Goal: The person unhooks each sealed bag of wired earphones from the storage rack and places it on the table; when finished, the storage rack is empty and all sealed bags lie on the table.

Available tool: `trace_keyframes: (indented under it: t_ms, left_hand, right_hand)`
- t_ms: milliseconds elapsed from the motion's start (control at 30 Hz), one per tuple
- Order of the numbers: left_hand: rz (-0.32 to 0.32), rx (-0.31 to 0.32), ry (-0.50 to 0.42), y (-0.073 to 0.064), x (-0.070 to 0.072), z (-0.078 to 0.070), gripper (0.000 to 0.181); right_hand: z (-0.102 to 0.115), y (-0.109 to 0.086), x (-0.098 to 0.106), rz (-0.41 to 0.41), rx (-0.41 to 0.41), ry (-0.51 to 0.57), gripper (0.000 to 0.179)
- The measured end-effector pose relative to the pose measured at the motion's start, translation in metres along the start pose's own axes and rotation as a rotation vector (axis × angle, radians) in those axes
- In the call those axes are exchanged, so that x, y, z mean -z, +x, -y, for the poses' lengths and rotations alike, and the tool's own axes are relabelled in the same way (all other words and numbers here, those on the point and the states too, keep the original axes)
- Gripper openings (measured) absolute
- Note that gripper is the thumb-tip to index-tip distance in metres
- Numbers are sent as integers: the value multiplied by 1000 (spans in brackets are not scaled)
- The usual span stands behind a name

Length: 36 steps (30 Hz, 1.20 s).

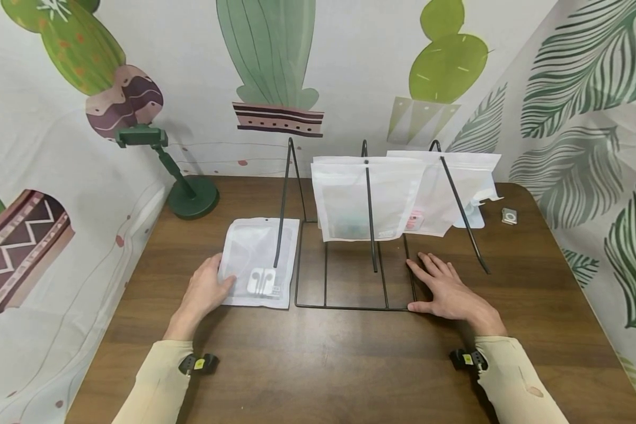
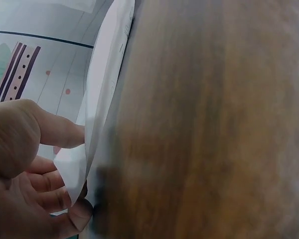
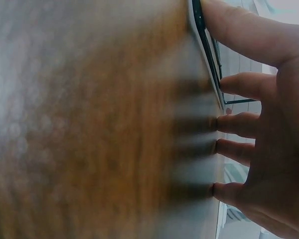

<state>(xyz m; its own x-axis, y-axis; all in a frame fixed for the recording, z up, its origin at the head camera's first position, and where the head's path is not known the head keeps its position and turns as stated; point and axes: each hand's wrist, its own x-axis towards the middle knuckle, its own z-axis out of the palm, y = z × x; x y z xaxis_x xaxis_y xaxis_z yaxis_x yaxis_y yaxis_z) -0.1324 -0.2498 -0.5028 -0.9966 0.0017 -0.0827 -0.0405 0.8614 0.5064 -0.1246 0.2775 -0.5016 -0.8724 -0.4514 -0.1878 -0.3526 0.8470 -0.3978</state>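
Note:
A white zip pouch with an earphones picture [image 1: 251,244] lies at the left side of a black wire display rack [image 1: 344,307]. My left hand [image 1: 204,288] pinches its left edge, thumb on top and fingers beneath; the left wrist view shows the pouch's edge [image 2: 107,64] tilted off the table. The rack's left prong passes over this pouch in the head view; whether they touch I cannot tell. My right hand [image 1: 450,294] rests with spread fingers at the right end of the rack's base, the thumb touching the wire [image 3: 203,35].
Other white pouches [image 1: 368,194] hang on the middle and right prongs [image 1: 463,212]. A green phone stand [image 1: 193,197] stands at the back left. Right of the rack lie a small silver clip-on gadget [image 1: 509,216] and a light-blue item [image 1: 474,215], partly hidden.

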Motion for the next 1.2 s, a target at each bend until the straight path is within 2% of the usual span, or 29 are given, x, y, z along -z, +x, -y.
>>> trace_keyframes:
  t_ms: [233,533,967,1200]
  left_hand:
    - [-15,-6,5,-3,1,0,65]
    - [-14,-12,21,-5,3,1,66]
    - [-20,5,13,-8,7,-1,65]
    - [-61,-26,13,-9,9,-4,63]
  right_hand:
    - [2,-2,-3,-20,15,-8,97]
    - [3,-5,-5,-2,-8,-5,97]
    - [3,-3,-2,-10,-1,-8,97]
    - [2,-1,-1,-5,-1,-3,98]
